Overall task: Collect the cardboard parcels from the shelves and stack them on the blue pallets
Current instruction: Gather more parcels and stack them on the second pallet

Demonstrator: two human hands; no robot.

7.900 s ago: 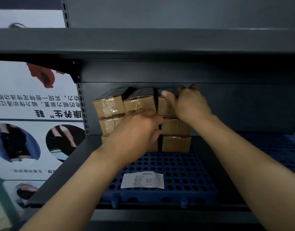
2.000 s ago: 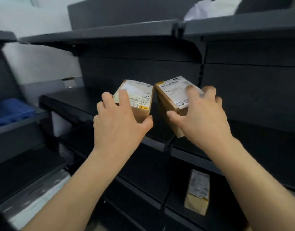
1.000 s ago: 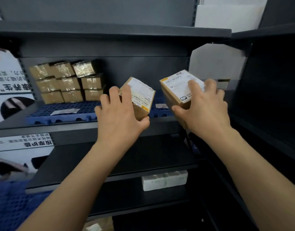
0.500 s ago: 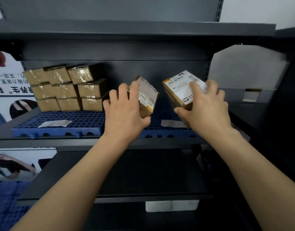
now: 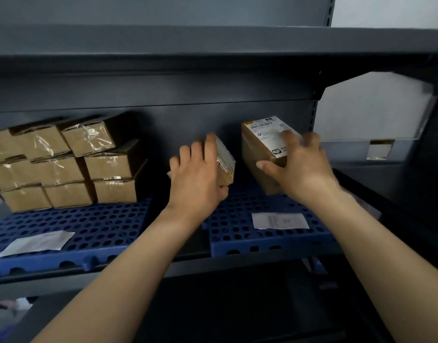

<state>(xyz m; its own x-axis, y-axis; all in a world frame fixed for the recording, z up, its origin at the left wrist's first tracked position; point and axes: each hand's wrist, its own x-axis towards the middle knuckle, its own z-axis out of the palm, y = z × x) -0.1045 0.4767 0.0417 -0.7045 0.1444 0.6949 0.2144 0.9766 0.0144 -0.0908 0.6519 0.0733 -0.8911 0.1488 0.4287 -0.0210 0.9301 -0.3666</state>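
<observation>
Left hand (image 5: 198, 174) is gripping a small brown cardboard parcel (image 5: 225, 162); right hand (image 5: 302, 164) is clutching a bigger white-labelled cardboard parcel (image 5: 262, 147). Both are hovering tilted over the right-side perforated blue plastic pallet (image 5: 237, 226), directly below them, right hand's parcel nearer touching.

Arms extended; left hand (image 5: 199, 174), right hand (image 5: 302, 167): fingers (image 5: 197, 152) curled, gripping.

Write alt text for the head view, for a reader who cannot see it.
The left hand grips a tilted parcel and the right hand a white-labelled parcel, both over the right blue pallet on a dark shelf. On the left blue pallet stands a stack of taped parcels, three high.
</observation>
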